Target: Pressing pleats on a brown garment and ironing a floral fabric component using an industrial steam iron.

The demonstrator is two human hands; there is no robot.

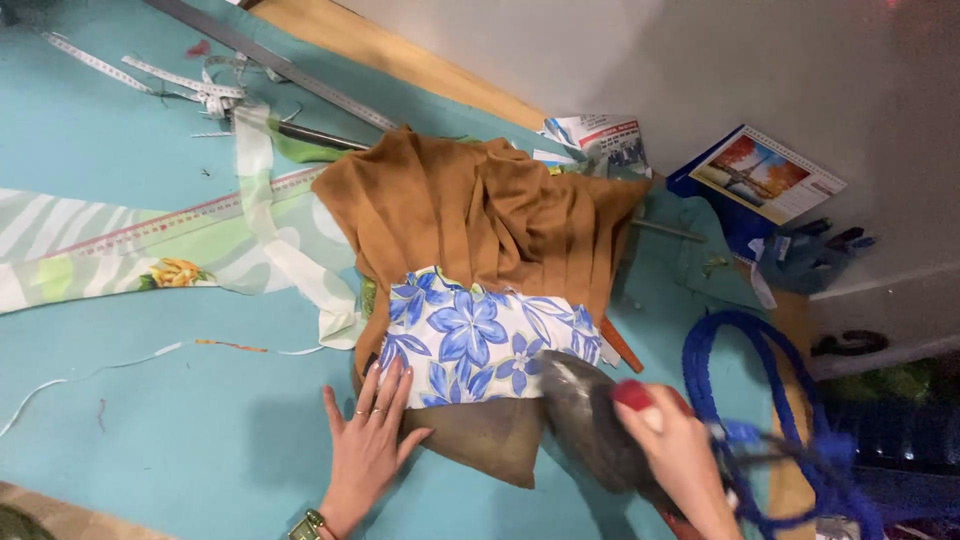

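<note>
Head view: the left hand (368, 445) lies flat at lower centre, fingers (385, 395) spread open, pressing the lower edge of the blue floral fabric (480, 340) and the brown cloth (480, 215) beneath it. The right hand (680, 460), lower right, has its fingers closed around the handle of a dark clothes iron (590, 420), whose tip touches the floral fabric's right edge. A blue coiled cord (735, 350) loops just beside it. The teal counter (150, 420) lies bare at lower left. 1 green printed fabric (120, 250) spans the left edge; a metal ruler (270, 60) crosses the upper left.
</note>
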